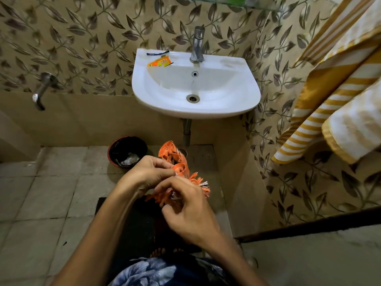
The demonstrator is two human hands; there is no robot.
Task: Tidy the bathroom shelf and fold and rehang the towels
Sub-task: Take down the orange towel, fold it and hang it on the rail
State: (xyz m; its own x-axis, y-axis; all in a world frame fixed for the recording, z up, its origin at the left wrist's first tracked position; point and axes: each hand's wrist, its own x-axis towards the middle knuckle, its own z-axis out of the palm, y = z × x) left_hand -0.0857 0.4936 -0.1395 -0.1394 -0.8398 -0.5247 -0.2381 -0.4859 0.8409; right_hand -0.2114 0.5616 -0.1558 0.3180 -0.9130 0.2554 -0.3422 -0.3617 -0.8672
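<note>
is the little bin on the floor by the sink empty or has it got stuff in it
Not empty. The bin has a black liner and pale crumpled rubbish at its bottom.

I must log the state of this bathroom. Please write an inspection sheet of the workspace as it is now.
Surface: white sink, basin dry as far as visible.
Job's things: striped towels hang at right; glass shelf at top edge, contents unclear.
Clutter: orange packet and dark strip on the sink rim; bin on the floor holds rubbish.
Hands: left hand and right hand both hold orange wrappers.
Cables: nothing seen.
Surroundings: tap, wall spout, leaf-pattern tiles.
</note>
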